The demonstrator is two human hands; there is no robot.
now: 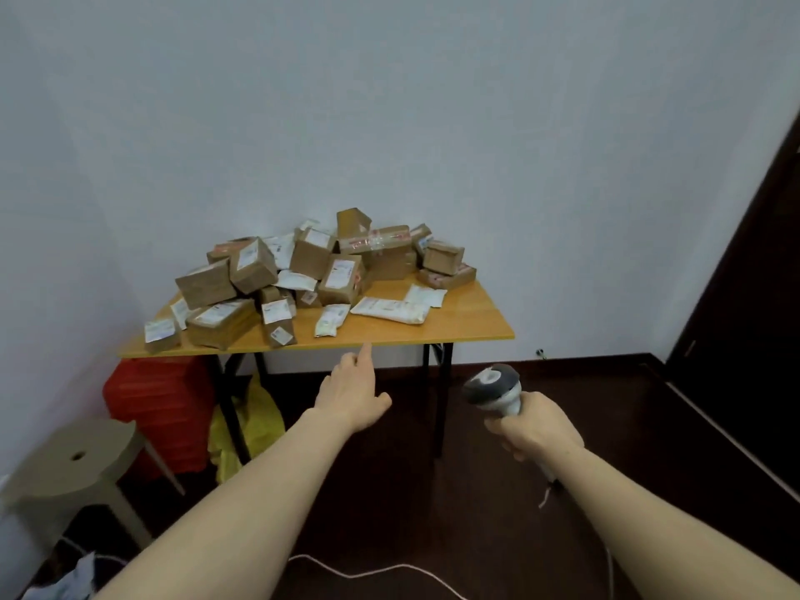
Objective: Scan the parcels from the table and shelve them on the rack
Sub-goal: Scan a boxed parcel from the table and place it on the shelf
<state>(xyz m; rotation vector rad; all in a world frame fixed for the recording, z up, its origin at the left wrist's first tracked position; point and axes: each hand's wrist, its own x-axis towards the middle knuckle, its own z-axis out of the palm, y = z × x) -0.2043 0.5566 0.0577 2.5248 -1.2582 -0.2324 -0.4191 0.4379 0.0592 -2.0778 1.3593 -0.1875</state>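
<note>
A pile of brown cardboard parcels [311, 270] and white mailer bags [391, 309] covers a wooden table [467, 322] against the wall. My left hand [353, 389] reaches forward with straight fingers, below the table's front edge and touching nothing. My right hand [534, 428] grips the handle of a grey and white barcode scanner [493, 389], whose head points toward the table. The rack is out of view.
Under the table's left side stand red crates [160, 409] and a yellow bag [251, 426]. A beige stool [78, 461] is at the lower left. A white cable [368, 571] runs across the dark floor. A dark door [744, 305] is on the right.
</note>
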